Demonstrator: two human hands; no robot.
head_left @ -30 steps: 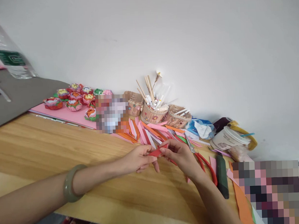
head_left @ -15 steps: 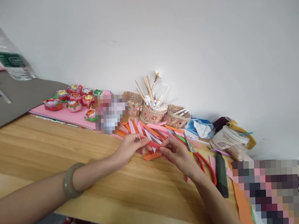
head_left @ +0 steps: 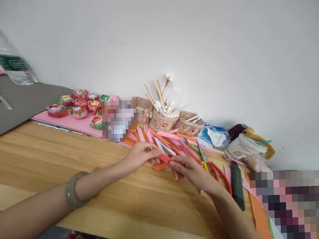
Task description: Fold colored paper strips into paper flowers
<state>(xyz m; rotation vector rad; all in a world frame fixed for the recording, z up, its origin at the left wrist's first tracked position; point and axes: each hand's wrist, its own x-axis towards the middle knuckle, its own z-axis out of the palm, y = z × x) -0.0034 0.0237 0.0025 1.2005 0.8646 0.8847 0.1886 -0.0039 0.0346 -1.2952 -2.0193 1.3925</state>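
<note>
A short red paper strip [head_left: 165,158] is stretched between my two hands above the wooden table. My left hand [head_left: 142,154] pinches its left end; a ring and a bangle [head_left: 73,190] show on that arm. At the strip's other end, the thumb and fingers of my right hand [head_left: 188,169] are closed on it. Just behind lies a heap of coloured paper strips [head_left: 170,140] in pink, orange, red and white. Red-handled scissors [head_left: 216,169] rest to the right of my right hand, partly over the heap.
Folded paper flowers [head_left: 79,105] sit on pink sheets [head_left: 65,124] at left. Decorated pots [head_left: 164,121] stand by the wall, one full of sticks. A lidded white cup [head_left: 244,146], a dark green cutter-like tool [head_left: 237,186] and a water bottle [head_left: 12,58] are also around.
My right hand has turned slightly, its lower fingers now showing beneath the strip. Both hands still hold the red strip, and the left has barely moved.
</note>
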